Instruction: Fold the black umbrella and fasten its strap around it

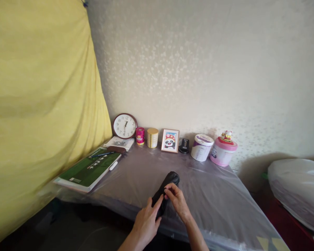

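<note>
A folded black umbrella [170, 179] lies slanted near the front edge of the table, its far end pointing up and to the right. My left hand [147, 219] is wrapped around the near part, with the index finger stretched along it toward the other hand. Over the umbrella's middle, my right hand [178, 201] pinches a small black bit, apparently the closing strap, between thumb and index finger. The fingertips of both hands almost meet there. Part of the umbrella's near end is hidden behind my left hand.
Along the wall stand a round clock [124, 126], a pink can [140, 136], a yellow can [152, 138], a panda picture frame [169, 141], a black stapler-like object [184, 146] and two tubs [201, 147]. A green book [91, 169] lies left on the plastic-covered table [211, 202].
</note>
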### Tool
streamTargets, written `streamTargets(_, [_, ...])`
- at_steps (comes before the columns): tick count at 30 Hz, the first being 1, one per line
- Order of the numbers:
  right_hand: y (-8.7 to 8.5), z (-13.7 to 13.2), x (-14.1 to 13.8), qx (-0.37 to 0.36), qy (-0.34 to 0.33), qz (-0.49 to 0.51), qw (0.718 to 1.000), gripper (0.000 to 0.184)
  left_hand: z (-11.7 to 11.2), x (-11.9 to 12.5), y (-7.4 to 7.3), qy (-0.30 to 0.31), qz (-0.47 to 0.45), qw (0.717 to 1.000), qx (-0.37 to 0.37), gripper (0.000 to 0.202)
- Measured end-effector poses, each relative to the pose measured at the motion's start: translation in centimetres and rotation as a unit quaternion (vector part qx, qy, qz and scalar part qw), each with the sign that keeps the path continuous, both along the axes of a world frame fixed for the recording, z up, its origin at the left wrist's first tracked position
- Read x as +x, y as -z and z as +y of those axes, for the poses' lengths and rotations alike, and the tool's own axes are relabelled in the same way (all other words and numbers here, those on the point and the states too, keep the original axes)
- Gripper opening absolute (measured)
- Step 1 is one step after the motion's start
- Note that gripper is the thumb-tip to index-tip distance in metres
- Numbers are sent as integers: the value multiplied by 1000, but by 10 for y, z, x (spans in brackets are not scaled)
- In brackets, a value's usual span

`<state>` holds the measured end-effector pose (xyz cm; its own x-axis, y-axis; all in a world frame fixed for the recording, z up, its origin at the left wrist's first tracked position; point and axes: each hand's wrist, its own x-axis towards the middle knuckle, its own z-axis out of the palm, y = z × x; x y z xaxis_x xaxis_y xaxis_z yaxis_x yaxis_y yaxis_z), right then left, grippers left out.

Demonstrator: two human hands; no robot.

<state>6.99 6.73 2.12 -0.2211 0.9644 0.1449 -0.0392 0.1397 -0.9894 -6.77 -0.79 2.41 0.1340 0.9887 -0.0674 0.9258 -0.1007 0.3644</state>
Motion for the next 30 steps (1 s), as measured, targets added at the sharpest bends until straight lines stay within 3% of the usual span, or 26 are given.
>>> streamTargets(7, [1, 9, -6, 11, 16, -138, 990, 14, 1, 1, 3, 1, 22, 1000, 11, 68])
streamTargets(16, [5, 20, -9, 132, 46, -266, 954, 14, 0, -1, 9, -5, 28, 999, 16, 69])
streamTargets(18, [5, 19, -11, 111, 61, -239, 963, 16, 1, -2, 9, -11, 16, 1000, 16, 70])
streamTargets(22, [6, 14, -6, -5, 76, -86, 993, 36, -1, -8, 8, -10, -10, 1000, 5, 69])
streamTargets(30, [12, 4, 26, -76, 144, 7, 987, 48, -13, -17, 11, -16, -42, 999, 8, 79])
